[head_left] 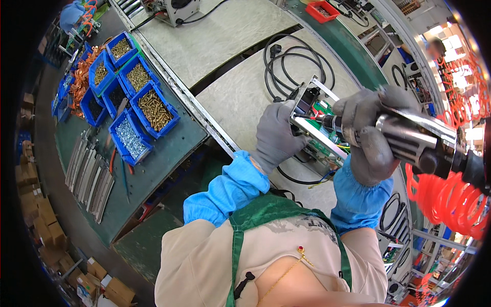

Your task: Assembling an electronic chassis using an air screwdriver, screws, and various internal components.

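My right hand (376, 135), in a grey glove, is wrapped around a silver and black pneumatic screwdriver (417, 140). Its thin bit points left and reaches the near left corner of an open metal device case (327, 141). Whether the bit touches a screw there is too small to tell. Inside the case are a green circuit board and some wires, partly covered by my right hand and the tool. My left hand (279, 130), also gloved, grips the left end of this case, thumb near and fingers on the far side.
A black power cable (275, 49) lies coiled beyond the case on the metal worktable (230, 97). To the left, blue bins (153, 111) hold brass and silver screws beside metal strips (92, 174). A red coiled air hose (450, 202) hangs at right. Another unit (176, 7) stands far off.
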`<act>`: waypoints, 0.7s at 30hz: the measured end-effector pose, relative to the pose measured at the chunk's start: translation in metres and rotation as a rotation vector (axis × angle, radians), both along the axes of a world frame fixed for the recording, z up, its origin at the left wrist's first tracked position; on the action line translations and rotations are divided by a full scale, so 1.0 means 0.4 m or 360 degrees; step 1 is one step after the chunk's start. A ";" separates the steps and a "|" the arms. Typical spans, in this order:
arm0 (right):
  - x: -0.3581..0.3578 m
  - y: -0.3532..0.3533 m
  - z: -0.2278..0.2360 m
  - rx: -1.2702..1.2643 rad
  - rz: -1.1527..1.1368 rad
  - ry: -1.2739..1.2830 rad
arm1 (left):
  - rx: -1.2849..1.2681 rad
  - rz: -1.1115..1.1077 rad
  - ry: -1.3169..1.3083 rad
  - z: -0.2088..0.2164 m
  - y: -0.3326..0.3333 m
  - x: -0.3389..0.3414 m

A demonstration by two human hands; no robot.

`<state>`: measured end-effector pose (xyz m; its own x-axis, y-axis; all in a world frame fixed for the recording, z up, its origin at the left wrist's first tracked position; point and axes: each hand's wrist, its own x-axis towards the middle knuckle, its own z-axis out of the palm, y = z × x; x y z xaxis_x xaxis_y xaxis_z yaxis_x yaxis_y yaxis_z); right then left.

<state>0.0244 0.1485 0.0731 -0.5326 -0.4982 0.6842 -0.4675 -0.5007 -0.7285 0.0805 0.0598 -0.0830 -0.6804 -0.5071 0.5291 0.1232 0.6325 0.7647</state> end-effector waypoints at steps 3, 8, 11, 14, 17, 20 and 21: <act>-0.024 -0.013 0.017 0.0128 0.0092 -0.0158 | 0.0024 -0.0013 0.0033 -0.008 0.004 0.003; -0.046 -0.050 0.022 0.0103 0.0205 -0.0225 | 0.0079 -0.0021 0.0072 -0.005 0.013 0.001; -0.029 -0.061 0.022 0.0124 0.0144 -0.0214 | 0.0075 0.0010 0.0081 -0.001 0.014 0.002; -0.049 -0.062 0.017 0.0191 0.0095 -0.0189 | 0.0021 0.0034 0.0073 -0.013 0.016 0.000; -0.050 -0.073 0.029 0.0251 0.0093 -0.0248 | 0.0023 0.0026 0.0030 -0.018 0.025 -0.003; -0.043 -0.084 0.033 0.0391 0.0012 -0.0214 | 0.0069 -0.0036 -0.0013 -0.014 0.020 0.024; -0.043 -0.089 0.034 0.0325 0.0025 -0.0297 | 0.0079 -0.0090 -0.0013 -0.010 0.013 0.032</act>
<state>0.0070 0.1127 0.0866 -0.6314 -0.6249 0.4592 -0.3089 -0.3405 -0.8881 0.0934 0.0651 -0.0869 -0.7130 -0.4932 0.4985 0.1511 0.5862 0.7960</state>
